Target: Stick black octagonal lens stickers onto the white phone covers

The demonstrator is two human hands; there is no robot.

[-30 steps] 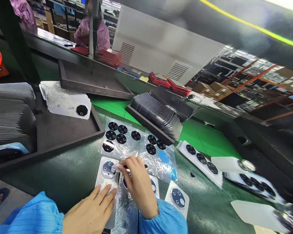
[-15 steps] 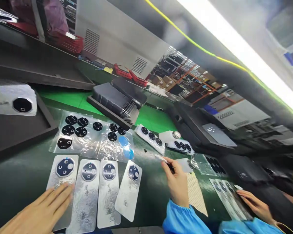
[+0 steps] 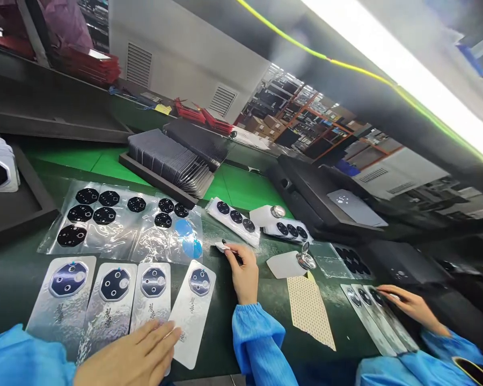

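My left hand [image 3: 134,351] lies flat, fingers stretched, over the lower part of the third silver phone back panel [image 3: 152,300]; its fingertips reach the edge of the fourth panel [image 3: 197,316], which sits at a slant. To the left are two more panels, the first [image 3: 58,311] and the second [image 3: 108,316], each with a dark blue octagonal camera area. Above and right of the fourth panel, my right hand [image 3: 243,271] pinches a small white piece [image 3: 220,246], perhaps a folded wipe. A tiny dark bit [image 3: 224,241] shows just beside it.
Clear film sheets [image 3: 121,230] with black octagonal pieces lie behind the panels. Two white bottles with metal tops, one nearer [image 3: 284,265], stand to the right beside a tan perforated sheet [image 3: 312,311]. A co-worker's hand [image 3: 412,308] touches other panels. A black tray [image 3: 24,198] is at left.
My left hand has moved right, from the first panel to the third. My right hand has come left, closer to the fourth panel, still pinching. The whole view has shifted somewhat.
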